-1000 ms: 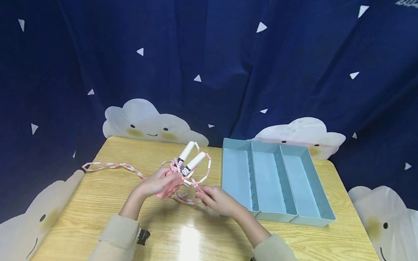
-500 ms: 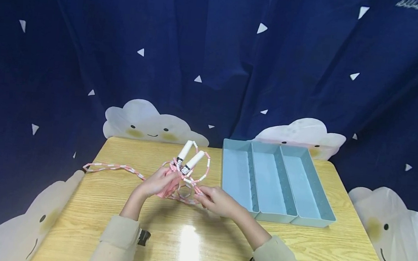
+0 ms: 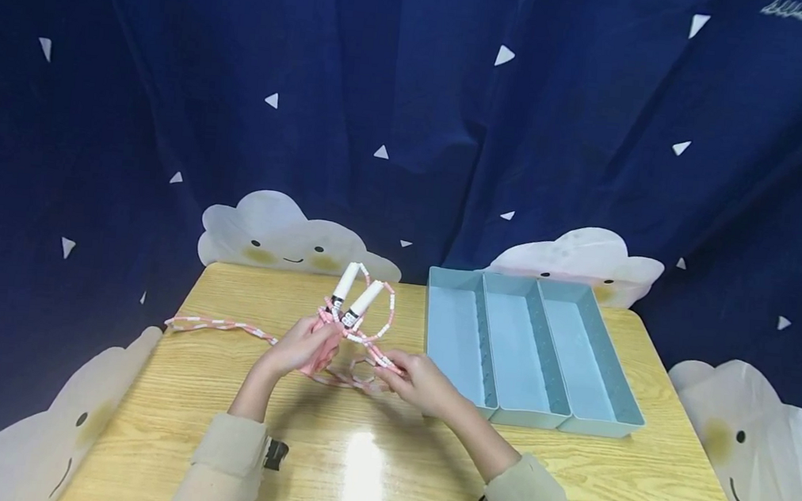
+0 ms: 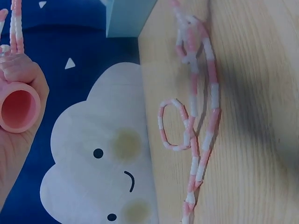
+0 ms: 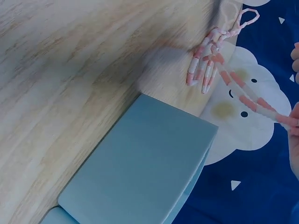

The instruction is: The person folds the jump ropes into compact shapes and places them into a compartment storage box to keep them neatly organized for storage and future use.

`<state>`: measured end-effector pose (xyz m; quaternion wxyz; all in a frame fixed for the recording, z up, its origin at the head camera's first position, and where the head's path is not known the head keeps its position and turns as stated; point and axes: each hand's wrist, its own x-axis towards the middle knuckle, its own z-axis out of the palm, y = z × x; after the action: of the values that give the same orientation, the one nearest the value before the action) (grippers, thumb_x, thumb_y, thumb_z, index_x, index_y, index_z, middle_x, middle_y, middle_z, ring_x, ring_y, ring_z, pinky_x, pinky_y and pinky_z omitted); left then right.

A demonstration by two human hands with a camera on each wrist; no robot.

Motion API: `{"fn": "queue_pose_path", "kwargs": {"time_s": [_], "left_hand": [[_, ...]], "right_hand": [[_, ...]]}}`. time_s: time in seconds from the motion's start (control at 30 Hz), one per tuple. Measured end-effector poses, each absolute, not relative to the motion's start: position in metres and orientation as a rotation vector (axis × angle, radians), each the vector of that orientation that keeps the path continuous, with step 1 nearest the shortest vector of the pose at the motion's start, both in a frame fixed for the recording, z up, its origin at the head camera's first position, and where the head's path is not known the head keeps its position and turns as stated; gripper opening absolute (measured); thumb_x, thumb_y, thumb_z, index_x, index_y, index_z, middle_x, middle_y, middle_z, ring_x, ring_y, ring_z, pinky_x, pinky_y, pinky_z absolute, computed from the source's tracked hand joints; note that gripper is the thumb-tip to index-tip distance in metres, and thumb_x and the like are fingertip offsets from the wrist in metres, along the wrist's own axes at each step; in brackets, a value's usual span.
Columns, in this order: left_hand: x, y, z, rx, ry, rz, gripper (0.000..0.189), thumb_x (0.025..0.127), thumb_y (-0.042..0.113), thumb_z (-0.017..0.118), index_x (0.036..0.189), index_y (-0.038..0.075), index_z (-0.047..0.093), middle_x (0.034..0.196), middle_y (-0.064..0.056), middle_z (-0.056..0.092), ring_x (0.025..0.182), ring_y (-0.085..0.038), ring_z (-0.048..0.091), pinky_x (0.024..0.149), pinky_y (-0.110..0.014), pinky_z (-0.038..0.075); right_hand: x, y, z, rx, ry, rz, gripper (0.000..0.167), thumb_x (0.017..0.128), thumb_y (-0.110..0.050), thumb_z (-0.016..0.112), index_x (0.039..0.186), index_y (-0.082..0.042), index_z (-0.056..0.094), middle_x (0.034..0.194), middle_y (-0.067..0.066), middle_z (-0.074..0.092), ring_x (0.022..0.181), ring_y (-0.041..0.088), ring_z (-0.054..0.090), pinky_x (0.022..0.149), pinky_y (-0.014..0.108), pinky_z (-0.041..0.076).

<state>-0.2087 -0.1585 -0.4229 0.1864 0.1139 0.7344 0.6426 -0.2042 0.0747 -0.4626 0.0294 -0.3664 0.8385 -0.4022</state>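
A jump rope [image 3: 380,358] with pink and white beads runs between both hands and over the table. My left hand [image 3: 301,347] grips its two handles side by side, their white ends [image 3: 364,301] pointing up and away. The hollow pink end of one handle [image 4: 18,108] shows in the left wrist view. My right hand [image 3: 420,381] pinches a doubled length of the beaded cord to the right of the handles. One loop of cord [image 3: 391,313] arcs over from the handle tips. In the right wrist view, the pinched strands [image 5: 261,106] reach the fingers at the right edge.
A blue-grey tray [image 3: 604,426] with three long compartments stands right of the hands, close to the right hand. Loose cord [image 3: 223,324] trails to the table's left edge, and more lies below the hands. A dark blue curtain [image 3: 413,108] hangs behind the wooden table [image 3: 254,293].
The handles in my left hand have shifted slightly left and up. My right hand stays nearly in place, with the pinched strands now straighter between the hands.
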Motion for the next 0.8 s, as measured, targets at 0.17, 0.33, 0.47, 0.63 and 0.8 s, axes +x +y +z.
{"fn": "queue_pose_path", "kwargs": {"time_s": [0.17,0.33,0.47,0.63,0.8], "left_hand": [[-0.207,-0.158,-0.420,0.318,2.081,1.811,0.033,0.097,0.015,0.037,0.078,-0.011,0.047,0.059,-0.009,0.050,0.044,-0.014,0.045,0.041,-0.018,0.040],[-0.213,-0.160,-0.432,0.309,2.091,1.822,0.032,0.097,0.015,0.038,0.074,-0.002,0.050,0.059,-0.010,0.049,0.044,-0.015,0.045,0.041,-0.019,0.040],[-0.219,-0.161,-0.446,0.284,2.102,1.835,0.031,0.097,0.018,0.040,0.074,0.000,0.051,0.059,-0.007,0.049,0.044,-0.014,0.044,0.040,-0.020,0.039],[-0.220,-0.161,-0.449,0.248,2.116,1.826,0.033,0.096,0.022,0.041,0.073,0.000,0.050,0.055,-0.005,0.049,0.041,-0.013,0.044,0.038,-0.019,0.038],[-0.222,-0.162,-0.450,0.243,2.138,1.798,0.037,0.097,0.021,0.039,0.070,-0.004,0.047,0.054,-0.006,0.048,0.040,-0.014,0.043,0.036,-0.018,0.036]], "right_hand": [[-0.205,0.078,-0.462,-1.163,2.607,-1.247,0.010,0.087,-0.016,0.061,0.083,-0.007,0.061,0.063,0.005,0.061,0.052,0.002,0.052,0.041,0.015,0.041],[-0.205,0.081,-0.460,-1.161,2.672,-1.221,0.008,0.086,-0.012,0.061,0.087,-0.004,0.064,0.062,0.001,0.059,0.048,0.000,0.047,0.039,0.014,0.038],[-0.205,0.082,-0.454,-1.165,2.750,-1.185,0.011,0.086,-0.012,0.062,0.088,-0.002,0.067,0.059,-0.004,0.056,0.047,-0.004,0.038,0.038,0.013,0.035],[-0.204,0.084,-0.448,-1.190,2.863,-1.099,0.012,0.085,-0.017,0.063,0.078,-0.007,0.066,0.053,-0.008,0.049,0.045,-0.005,0.032,0.038,0.012,0.030],[-0.205,0.086,-0.445,-1.228,2.912,-1.052,0.015,0.085,-0.020,0.064,0.074,-0.010,0.062,0.051,-0.010,0.042,0.046,-0.003,0.030,0.039,0.013,0.026]]}}
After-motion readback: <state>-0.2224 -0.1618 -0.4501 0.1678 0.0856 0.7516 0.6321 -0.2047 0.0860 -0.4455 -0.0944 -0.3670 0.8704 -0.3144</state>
